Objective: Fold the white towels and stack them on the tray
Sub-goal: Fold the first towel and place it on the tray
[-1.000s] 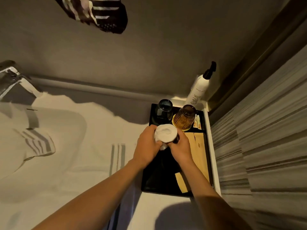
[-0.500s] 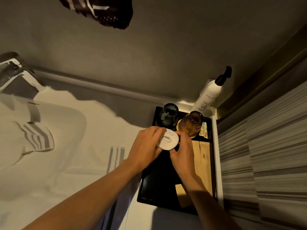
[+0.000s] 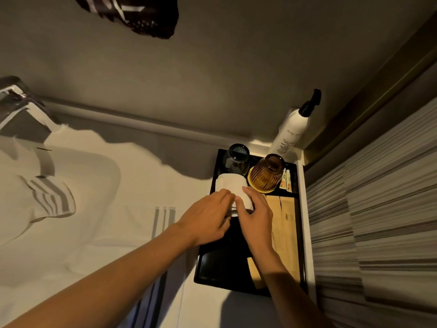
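A small rolled white towel (image 3: pixel 230 185) lies on its side on the black tray (image 3: pixel 212 271), just in front of the two glasses. My left hand (image 3: pixel 208 218) rests on its near left end with fingers curved over it. My right hand (image 3: pixel 256 216) covers its near right end, fingers laid over the roll. A larger white towel with grey stripes (image 3: pixel 142 223) is spread over the counter to the left of the tray.
An upturned dark glass (image 3: pixel 237 157) and an upturned amber ribbed glass (image 3: pixel 267 174) stand at the tray's far end. Tan paper packets (image 3: pixel 283 223) lie along its right side. A white pump bottle (image 3: pixel 293 129) stands in the corner. A striped wall runs along the right.
The rolled towel, held upright on its end between both hands before, now lies on its side on the tray. Both hands have come down onto it.
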{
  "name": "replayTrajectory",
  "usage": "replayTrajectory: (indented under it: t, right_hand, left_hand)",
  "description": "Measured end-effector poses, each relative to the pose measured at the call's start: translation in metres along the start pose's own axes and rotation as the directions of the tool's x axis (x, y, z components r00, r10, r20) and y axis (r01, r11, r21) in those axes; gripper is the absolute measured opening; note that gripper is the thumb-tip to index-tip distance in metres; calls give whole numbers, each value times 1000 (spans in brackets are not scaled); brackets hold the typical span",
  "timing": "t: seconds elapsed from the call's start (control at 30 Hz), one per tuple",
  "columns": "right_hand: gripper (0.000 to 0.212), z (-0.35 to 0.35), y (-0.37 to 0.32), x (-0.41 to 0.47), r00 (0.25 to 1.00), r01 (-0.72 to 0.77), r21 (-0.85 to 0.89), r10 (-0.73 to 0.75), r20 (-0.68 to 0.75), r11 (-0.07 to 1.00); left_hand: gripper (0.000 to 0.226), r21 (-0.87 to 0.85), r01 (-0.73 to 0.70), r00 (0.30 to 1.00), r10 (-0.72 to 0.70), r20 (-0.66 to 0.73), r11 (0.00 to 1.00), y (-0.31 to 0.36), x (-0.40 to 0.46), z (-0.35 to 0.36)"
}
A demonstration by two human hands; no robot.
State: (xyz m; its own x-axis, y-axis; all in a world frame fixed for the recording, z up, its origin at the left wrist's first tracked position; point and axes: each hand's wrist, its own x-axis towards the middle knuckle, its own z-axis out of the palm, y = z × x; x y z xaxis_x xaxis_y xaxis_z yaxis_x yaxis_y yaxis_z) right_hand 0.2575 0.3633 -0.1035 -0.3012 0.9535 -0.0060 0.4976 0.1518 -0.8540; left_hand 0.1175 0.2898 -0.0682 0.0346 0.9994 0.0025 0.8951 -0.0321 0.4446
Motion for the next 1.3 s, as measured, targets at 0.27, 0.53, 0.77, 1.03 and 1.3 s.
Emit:
replayTrajectory:
  t: [0.27, 0.53, 0.77, 1.03, 1.3]
  right_hand:
    - [50, 31, -14, -18, 998, 67, -366, -61, 29, 928]
    - [29, -20, -25, -3, 999, 19, -64, -22, -44, 998]
    - [33, -50, -31, -16, 992, -96, 76, 102, -79, 992]
    - [38, -15, -14, 9, 837, -527, 272, 547, 5, 805]
    - [68, -29, -24, 5, 827, -545, 102, 554, -96, 832]
  left_hand:
    - [63, 144, 209, 975, -218, 50, 967, -8, -19, 4]
    - [43, -110, 88, 960, -114, -257, 990, 6, -27, -8]
    - [35, -268, 182, 919, -260, -296, 946, 1, -42, -4]
    - [27, -253, 195, 940, -255, -229, 948, -1, -53, 2]
    - [15, -260, 225, 935, -283, -215, 939, -19, -68, -6]
